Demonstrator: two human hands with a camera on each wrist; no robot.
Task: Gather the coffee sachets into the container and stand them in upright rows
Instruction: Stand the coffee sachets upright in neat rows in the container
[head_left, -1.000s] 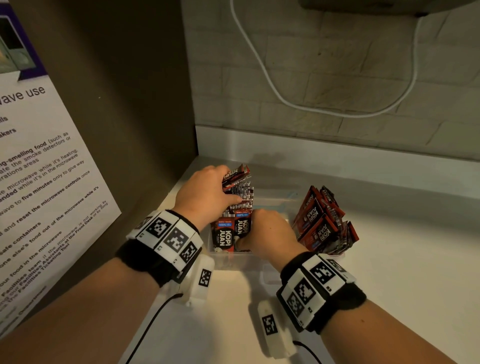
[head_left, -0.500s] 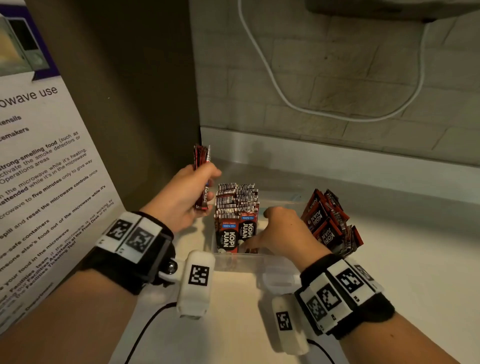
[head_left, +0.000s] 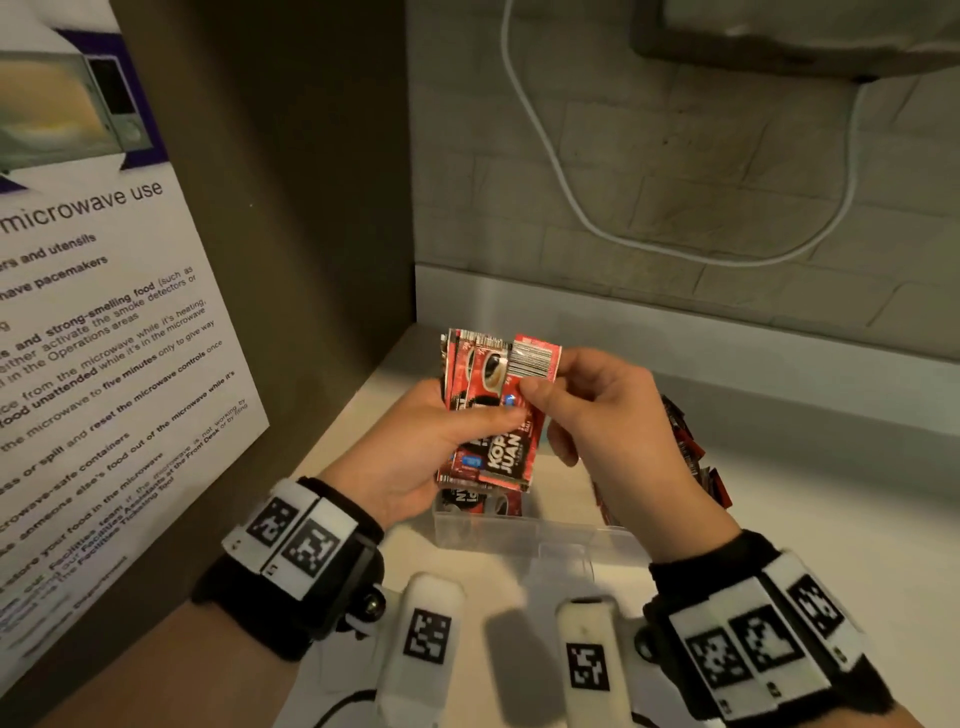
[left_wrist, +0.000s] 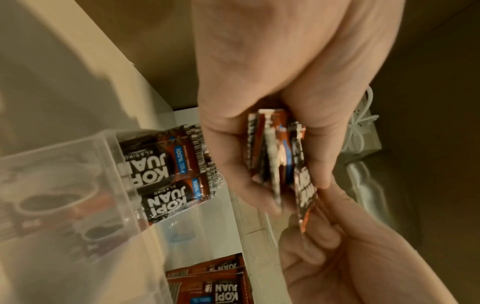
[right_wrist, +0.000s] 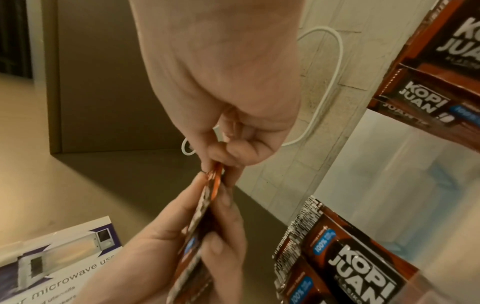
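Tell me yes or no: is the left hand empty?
No, the left hand grips a fanned stack of coffee sachets above the container.

Red-and-black sachets (head_left: 491, 415), clear container (head_left: 519, 530)

Glossy foil sachets (head_left: 493, 415); clear smooth plastic container (head_left: 545, 535); matt paper poster (head_left: 104, 312)

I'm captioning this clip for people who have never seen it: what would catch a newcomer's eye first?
First, the fan of red Kopi Juan coffee sachets held mid-frame above the clear plastic container: the left hand grips the bunch while the right hand pinches the front sachet's top. Next, the microwave-use poster on the left wall, and the white cable looping across the tiled wall behind.
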